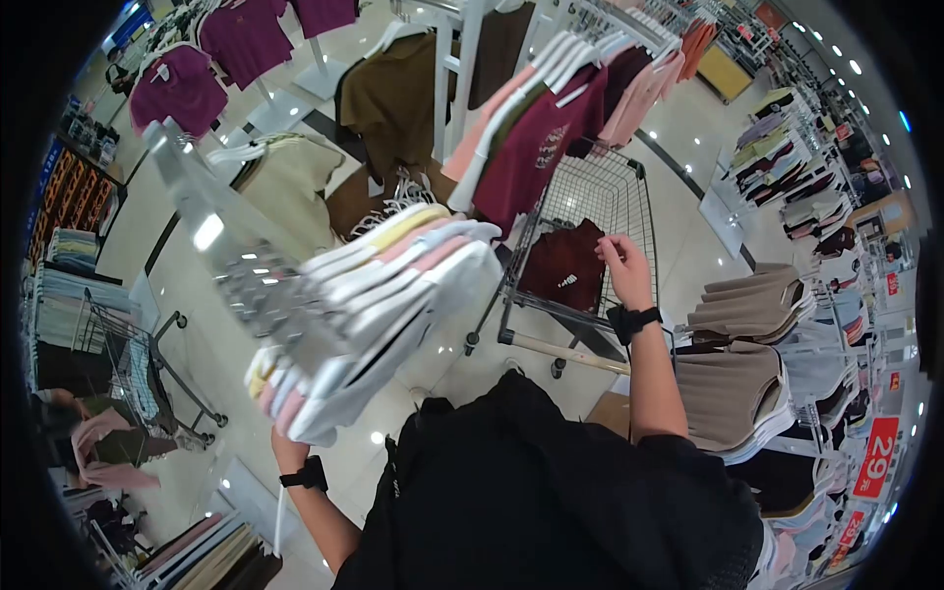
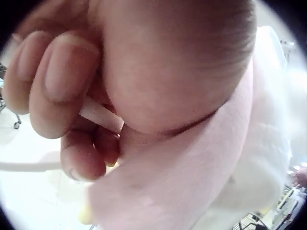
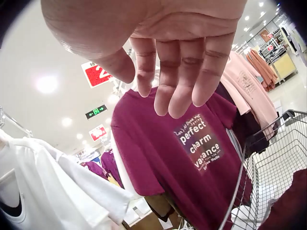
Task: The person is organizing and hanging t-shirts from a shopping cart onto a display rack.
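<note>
My left hand (image 1: 290, 450) is low at the front end of a row of white, pink and yellow tops (image 1: 393, 285) on a metal rack (image 1: 231, 231). In the left wrist view its fingers curl round a slim white hanger (image 2: 100, 115), and a pale pink garment (image 2: 187, 172) lies against the hand. My right hand (image 1: 626, 265) is over the edge of a wire shopping cart, holding nothing, its fingers loosely bent downward. A dark maroon garment (image 1: 562, 267) lies in the cart (image 1: 605, 187). Beyond the right hand hangs a burgundy T-shirt (image 3: 177, 148) with printed words.
Racks of clothes stand on every side: taupe tops (image 1: 733, 383) at the right, purple T-shirts (image 1: 177, 90) at the far left. A second cart (image 1: 128, 344) and another person (image 1: 64, 423) are at the left. The cart's wooden-toned handle (image 1: 565, 351) crosses before my body.
</note>
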Tool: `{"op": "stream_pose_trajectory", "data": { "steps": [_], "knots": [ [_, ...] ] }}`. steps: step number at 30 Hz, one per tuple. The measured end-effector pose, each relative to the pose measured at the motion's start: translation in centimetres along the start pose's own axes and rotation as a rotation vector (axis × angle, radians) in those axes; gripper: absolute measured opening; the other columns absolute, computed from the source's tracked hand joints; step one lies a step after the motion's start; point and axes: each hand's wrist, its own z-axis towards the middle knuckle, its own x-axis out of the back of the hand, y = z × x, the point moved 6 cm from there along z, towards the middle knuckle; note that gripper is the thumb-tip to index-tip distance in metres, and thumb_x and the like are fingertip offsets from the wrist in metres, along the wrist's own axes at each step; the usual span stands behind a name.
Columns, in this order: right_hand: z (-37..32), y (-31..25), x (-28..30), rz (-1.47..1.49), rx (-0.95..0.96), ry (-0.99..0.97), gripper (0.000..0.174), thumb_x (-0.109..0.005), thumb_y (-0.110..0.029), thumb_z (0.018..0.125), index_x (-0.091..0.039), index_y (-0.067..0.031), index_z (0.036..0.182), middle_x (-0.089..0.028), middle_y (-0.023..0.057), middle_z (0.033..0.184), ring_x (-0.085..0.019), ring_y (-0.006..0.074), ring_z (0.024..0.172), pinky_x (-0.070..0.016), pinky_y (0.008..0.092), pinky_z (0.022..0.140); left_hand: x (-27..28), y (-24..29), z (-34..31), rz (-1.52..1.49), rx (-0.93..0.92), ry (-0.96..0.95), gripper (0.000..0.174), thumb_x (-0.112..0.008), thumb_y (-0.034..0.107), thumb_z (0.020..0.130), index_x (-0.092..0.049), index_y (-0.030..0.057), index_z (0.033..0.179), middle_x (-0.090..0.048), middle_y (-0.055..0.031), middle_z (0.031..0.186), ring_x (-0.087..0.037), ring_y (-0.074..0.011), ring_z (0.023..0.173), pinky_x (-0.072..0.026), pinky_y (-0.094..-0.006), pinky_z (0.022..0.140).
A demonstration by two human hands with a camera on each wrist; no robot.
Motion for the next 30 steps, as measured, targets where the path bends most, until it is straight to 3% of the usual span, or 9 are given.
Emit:
{"op": "stream_pose_trajectory", "data": {
  "steps": [1,4,6,10,12,17,20,23,30],
  "knots": [
    [0.9,1.7,0.8,-0.002,-0.017,-0.032,0.019,-0.064,-0.018,0.103,-0.069,0.0009,0.106,-0.074,0.0057,0.090,-0.069,0.0125,0.085,-0.0538,0.0270,0.079,-1.1,0.1,-1.0,-0.119,0.374,-0.249,0.024,-0.066,0.013,0.095,-0.073,0.0047,0.117,-0.071,-0.0260,0.120,-0.067,-0.0348,0.117,-0.0518,-0.0445,0.095],
    [3.6,6.7,3.4,0.013,-0.066,-0.112,0.018,-0.063,-0.016,0.103,-0.069,0.0007,0.106,-0.073,0.0059,0.088,-0.069,0.0135,0.083,-0.0539,0.0275,0.078,-6.8,-7.3,-12.2,0.033,0.623,-0.439,0.020,-0.065,0.016,0.097,-0.073,0.0028,0.109,-0.073,-0.0245,0.106,-0.069,-0.0372,0.108,-0.0530,-0.0457,0.089],
    [5.7,12.1,4.5,0.125,-0.119,-0.208,0.016,-0.062,-0.014,0.103,-0.069,0.0002,0.105,-0.073,0.0067,0.088,-0.068,0.0135,0.081,-0.0542,0.0281,0.076,-9.8,0.1,-12.4,0.244,0.692,-0.651,0.025,-0.063,0.023,0.099,-0.070,-0.0015,0.098,-0.073,-0.0233,0.088,-0.071,-0.0395,0.090,-0.0530,-0.0482,0.080],
    [9.1,26.8,4.2,0.106,-0.332,-0.297,0.020,-0.063,-0.018,0.101,-0.070,0.0008,0.105,-0.074,0.0086,0.089,-0.068,0.0151,0.078,-0.0549,0.0299,0.075,-16.1,10.7,-12.7,0.099,0.871,-0.691,0.041,-0.057,0.033,0.103,-0.064,-0.0042,0.087,-0.068,-0.0197,0.067,-0.068,-0.0398,0.066,-0.0513,-0.0487,0.067],
    [10.2,33.1,3.4,-0.158,-0.508,-0.339,0.026,-0.064,-0.024,0.100,-0.071,-0.0002,0.108,-0.075,0.0092,0.090,-0.070,0.0159,0.078,-0.0557,0.0312,0.074,-18.8,17.4,-10.4,0.031,0.942,-0.780,0.040,-0.057,0.030,0.105,-0.062,-0.0028,0.082,-0.065,-0.0122,0.063,-0.058,-0.0221,0.047,-0.0465,-0.0374,0.051],
    [12.1,45.1,-3.0,-0.387,-0.612,-0.488,0.031,-0.061,-0.029,0.094,-0.073,-0.0065,0.112,-0.075,0.0188,0.108,-0.070,0.0394,0.106,-0.0554,0.0476,0.092,-19.3,22.2,-8.6,0.097,0.960,-0.676,0.037,-0.065,0.027,0.100,-0.066,-0.0024,0.078,-0.064,-0.0128,0.060,-0.061,-0.0233,0.052,-0.0471,-0.0383,0.054],
    [13.3,48.0,-7.4,-0.462,-0.544,-0.523,0.030,-0.061,-0.028,0.094,-0.073,-0.0066,0.112,-0.076,0.0185,0.105,-0.071,0.0380,0.105,-0.0555,0.0475,0.092,-18.6,23.7,-7.5,0.118,1.062,-0.592,0.033,-0.067,0.026,0.099,-0.068,-0.0044,0.084,-0.067,-0.0164,0.068,-0.067,-0.0297,0.062,-0.0500,-0.0414,0.060],
    [14.7,51.6,-11.6,-0.494,-0.537,-0.578,0.028,-0.064,-0.027,0.093,-0.073,-0.0116,0.115,-0.066,0.0179,0.131,-0.068,0.0386,0.112,-0.0545,0.0483,0.097,-18.2,23.1,-9.2,0.274,0.911,-0.619,0.031,-0.069,0.024,0.095,-0.072,-0.0061,0.102,-0.073,-0.0220,0.100,-0.070,-0.0409,0.093,-0.0536,-0.0455,0.083],
    [17.9,58.0,-18.8,-0.814,-0.473,-0.711,0.059,-0.066,-0.035,0.094,-0.054,-0.0350,0.151,-0.017,0.0070,0.173,-0.033,0.0381,0.151,-0.0415,0.0570,0.114,-17.6,23.1,-18.4,0.713,1.241,-1.005,0.048,-0.069,0.049,0.092,-0.078,0.0029,0.086,-0.072,-0.0228,0.076,-0.070,-0.0452,0.077,-0.0557,-0.0509,0.073]
  ]
}}
